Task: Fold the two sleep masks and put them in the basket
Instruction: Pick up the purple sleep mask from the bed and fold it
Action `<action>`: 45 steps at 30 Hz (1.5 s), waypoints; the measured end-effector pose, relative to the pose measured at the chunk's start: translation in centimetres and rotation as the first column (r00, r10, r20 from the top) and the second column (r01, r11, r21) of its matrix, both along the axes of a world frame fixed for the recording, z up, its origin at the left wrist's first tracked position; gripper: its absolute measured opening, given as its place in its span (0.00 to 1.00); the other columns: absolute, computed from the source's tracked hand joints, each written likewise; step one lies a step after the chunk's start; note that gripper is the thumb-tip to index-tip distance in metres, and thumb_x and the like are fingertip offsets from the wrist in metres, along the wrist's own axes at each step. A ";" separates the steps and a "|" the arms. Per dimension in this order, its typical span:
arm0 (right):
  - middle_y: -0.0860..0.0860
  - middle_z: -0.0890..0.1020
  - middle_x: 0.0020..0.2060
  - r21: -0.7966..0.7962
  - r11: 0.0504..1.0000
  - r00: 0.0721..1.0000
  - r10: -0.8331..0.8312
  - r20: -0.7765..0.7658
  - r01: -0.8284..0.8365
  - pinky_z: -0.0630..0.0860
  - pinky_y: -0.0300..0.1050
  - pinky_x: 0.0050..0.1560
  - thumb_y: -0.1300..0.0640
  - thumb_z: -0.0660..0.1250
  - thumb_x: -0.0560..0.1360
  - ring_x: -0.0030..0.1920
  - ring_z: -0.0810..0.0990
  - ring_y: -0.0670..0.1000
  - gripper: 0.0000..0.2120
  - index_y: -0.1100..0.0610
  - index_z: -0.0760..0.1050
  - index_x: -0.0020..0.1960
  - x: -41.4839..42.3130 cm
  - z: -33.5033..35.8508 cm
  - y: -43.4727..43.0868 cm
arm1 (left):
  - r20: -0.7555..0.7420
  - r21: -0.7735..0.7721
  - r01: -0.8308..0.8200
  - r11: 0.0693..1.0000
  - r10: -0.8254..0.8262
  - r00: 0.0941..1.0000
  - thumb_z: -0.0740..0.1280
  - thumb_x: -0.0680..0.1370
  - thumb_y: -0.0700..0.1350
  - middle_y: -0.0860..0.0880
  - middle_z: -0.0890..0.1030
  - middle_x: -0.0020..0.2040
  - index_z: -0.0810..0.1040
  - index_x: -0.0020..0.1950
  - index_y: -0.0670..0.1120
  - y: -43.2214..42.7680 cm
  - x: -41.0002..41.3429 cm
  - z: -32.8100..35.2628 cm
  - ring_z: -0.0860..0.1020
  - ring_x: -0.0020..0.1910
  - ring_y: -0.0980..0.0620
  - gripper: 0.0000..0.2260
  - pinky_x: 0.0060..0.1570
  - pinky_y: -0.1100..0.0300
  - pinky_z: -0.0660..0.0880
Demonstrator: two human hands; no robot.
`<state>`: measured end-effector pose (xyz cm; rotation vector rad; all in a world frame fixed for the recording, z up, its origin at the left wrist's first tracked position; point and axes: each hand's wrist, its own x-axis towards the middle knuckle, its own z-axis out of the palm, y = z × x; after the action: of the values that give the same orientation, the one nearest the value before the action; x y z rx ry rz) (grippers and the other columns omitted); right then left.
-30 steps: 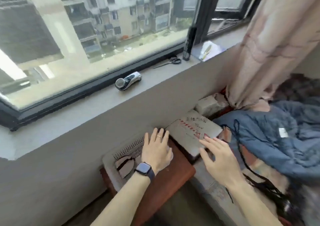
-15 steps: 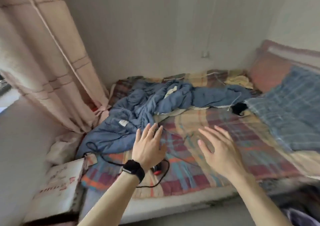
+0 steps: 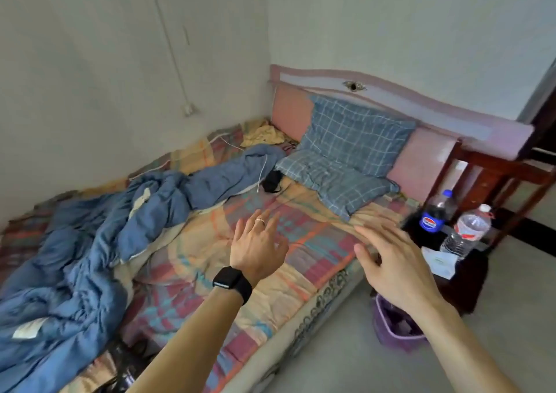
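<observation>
Purple plastic basket [image 3: 391, 334] down on the floor, tight against the side of the bed [image 3: 313, 242], mostly hidden behind the right wrist. Possibly the one meant for the masks, though hard to be sure. Nothing readable inside it from this angle.

Both hands out over the checked bedsheet, fingers spread, palms down, gripping nothing. Left hand [image 3: 258, 251] with a ring [image 3: 259, 220] and a black watch [image 3: 232, 282], hovering above the middle of the mattress. Right hand [image 3: 394, 266] blurred, above the near edge of the bed, just short of the two drink bottles [image 3: 434, 215] on the dark side table.

No sleep mask plainly in sight. Only candidate: a small black lump [image 3: 272, 181] far up the bed, touching the lower corner of the blue checked pillow [image 3: 346, 157], at the end of the crumpled blue quilt [image 3: 90, 242], with a white cable [image 3: 262, 172] running beside it. Too small to tell whether mask, charger or something else; no long axis to read.

If a mask, then straight ahead and slightly left of both hands, well apart from them, nearer the left. Best judged a reach for the left hand, forward across the sheet, with the right free for the basket directly below it
</observation>
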<state>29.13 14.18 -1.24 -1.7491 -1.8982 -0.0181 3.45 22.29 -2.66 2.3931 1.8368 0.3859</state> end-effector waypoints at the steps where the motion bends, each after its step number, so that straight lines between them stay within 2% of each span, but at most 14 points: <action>1: 0.50 0.82 0.62 -0.023 1.000 1.000 -0.015 0.007 0.015 0.72 0.53 0.66 0.52 0.68 0.76 0.64 0.77 0.56 0.18 0.54 0.78 0.65 0.9 -0.5 0.7 | -0.005 -0.015 0.013 1.000 -0.014 1.000 0.57 0.80 0.59 0.47 0.63 0.78 0.60 0.78 0.51 1.2 0.9 -0.6 0.55 0.79 0.46 0.28 0.76 0.42 0.52; 8: 0.47 0.83 0.59 -0.055 0.998 0.999 -0.022 0.027 0.023 0.70 0.47 0.64 0.48 0.62 0.76 0.62 0.76 0.52 0.18 0.50 0.78 0.63 6.2 -3.8 11.2 | -0.026 -0.079 0.029 0.996 -0.031 0.999 0.57 0.79 0.58 0.46 0.63 0.78 0.59 0.78 0.52 12.4 4.8 -4.5 0.56 0.79 0.46 0.28 0.75 0.42 0.54; 12: 0.48 0.83 0.60 -0.143 0.990 0.999 0.010 0.047 -0.003 0.72 0.51 0.65 0.45 0.57 0.77 0.62 0.77 0.53 0.21 0.51 0.78 0.64 7.5 -4.7 19.4 | -0.024 -0.131 -0.019 0.991 0.016 1.000 0.58 0.80 0.58 0.45 0.65 0.77 0.60 0.77 0.51 19.6 5.7 -6.0 0.56 0.79 0.45 0.28 0.75 0.42 0.54; 17: 0.48 0.84 0.55 -0.190 0.981 0.999 0.038 0.025 -0.033 0.74 0.53 0.61 0.45 0.57 0.78 0.60 0.79 0.55 0.18 0.51 0.78 0.59 9.3 -6.5 27.7 | -0.033 -0.191 -0.061 0.980 0.056 0.998 0.60 0.79 0.57 0.45 0.65 0.77 0.61 0.77 0.52 27.6 7.1 -7.6 0.58 0.78 0.45 0.28 0.75 0.42 0.54; 19: 0.47 0.83 0.58 -0.251 0.967 0.998 0.052 0.031 -0.043 0.72 0.54 0.64 0.45 0.56 0.78 0.63 0.77 0.55 0.16 0.49 0.78 0.58 10.5 -7.7 30.8 | -0.045 -0.214 -0.074 0.974 0.065 0.997 0.60 0.79 0.58 0.45 0.66 0.77 0.61 0.77 0.52 30.2 7.8 -8.6 0.60 0.77 0.44 0.28 0.75 0.41 0.56; 23: 0.51 0.80 0.66 -0.325 0.945 0.998 0.060 0.031 -0.047 0.68 0.55 0.71 0.46 0.60 0.79 0.70 0.73 0.57 0.19 0.50 0.76 0.66 12.2 -10.3 37.7 | -0.056 -0.280 -0.121 0.952 0.109 0.992 0.61 0.78 0.57 0.44 0.67 0.76 0.62 0.76 0.52 35.4 9.4 -11.0 0.62 0.76 0.42 0.27 0.75 0.40 0.56; 26: 0.52 0.81 0.65 -0.343 0.933 0.990 0.133 0.054 -0.107 0.70 0.56 0.68 0.46 0.59 0.79 0.68 0.74 0.58 0.18 0.50 0.76 0.65 12.7 -12.4 44.3 | -0.074 -0.320 -0.167 0.933 0.151 0.986 0.61 0.78 0.57 0.43 0.69 0.74 0.62 0.75 0.52 40.3 10.3 -12.9 0.65 0.73 0.41 0.27 0.73 0.40 0.58; 30: 0.56 0.82 0.62 -0.376 0.906 0.975 0.220 0.024 -0.195 0.74 0.56 0.63 0.51 0.64 0.78 0.64 0.77 0.60 0.16 0.55 0.78 0.63 13.0 -16.0 54.6 | -0.113 -0.368 -0.255 0.894 0.230 0.967 0.61 0.77 0.56 0.44 0.69 0.74 0.61 0.75 0.52 47.3 11.4 -16.1 0.67 0.71 0.40 0.27 0.72 0.40 0.60; 34: 0.56 0.78 0.67 -0.537 0.795 0.945 0.328 -0.011 -0.282 0.69 0.56 0.70 0.50 0.61 0.80 0.69 0.73 0.60 0.19 0.55 0.75 0.68 13.6 -21.1 65.6 | -0.138 -0.473 -0.344 0.811 0.317 0.938 0.59 0.78 0.56 0.44 0.70 0.73 0.61 0.76 0.52 53.7 12.7 -20.5 0.66 0.72 0.41 0.26 0.72 0.41 0.59; 37: 0.56 0.80 0.65 -0.582 0.753 0.930 0.368 -0.016 -0.308 0.71 0.56 0.66 0.51 0.62 0.79 0.65 0.74 0.61 0.19 0.54 0.75 0.68 14.3 -26.3 72.8 | -0.179 -0.550 -0.394 0.737 0.357 0.917 0.58 0.77 0.55 0.44 0.74 0.68 0.62 0.74 0.53 57.8 13.2 -24.6 0.69 0.68 0.41 0.25 0.71 0.42 0.60; 40: 0.55 0.79 0.65 -0.644 0.707 0.927 0.376 -0.008 -0.292 0.69 0.53 0.66 0.51 0.61 0.79 0.66 0.73 0.60 0.20 0.55 0.73 0.69 14.6 -32.2 80.3 | -0.245 -0.581 -0.425 0.694 0.349 0.904 0.58 0.78 0.56 0.45 0.72 0.69 0.60 0.75 0.52 62.5 12.8 -29.6 0.66 0.71 0.42 0.26 0.73 0.41 0.57; 43: 0.57 0.70 0.74 -0.734 0.635 0.912 0.407 0.056 -0.239 0.62 0.54 0.73 0.48 0.57 0.81 0.73 0.66 0.60 0.24 0.55 0.66 0.74 14.4 -37.8 86.3 | -0.327 -0.586 -0.463 0.665 0.329 0.886 0.60 0.78 0.57 0.44 0.69 0.73 0.58 0.77 0.51 66.3 12.0 -34.2 0.63 0.74 0.41 0.28 0.74 0.42 0.57; 45: 0.56 0.62 0.78 -0.775 0.598 0.891 0.442 0.104 -0.205 0.60 0.57 0.74 0.45 0.55 0.80 0.77 0.59 0.60 0.27 0.51 0.60 0.77 13.8 -41.2 89.0 | -0.337 -0.590 -0.501 0.633 0.370 0.866 0.60 0.79 0.57 0.43 0.64 0.77 0.58 0.78 0.51 68.4 11.6 -36.8 0.60 0.76 0.40 0.29 0.75 0.43 0.56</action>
<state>42.96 103.14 -42.42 -1.9023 -2.6822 0.8199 15.02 90.71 -39.47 1.5200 2.1445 -0.4372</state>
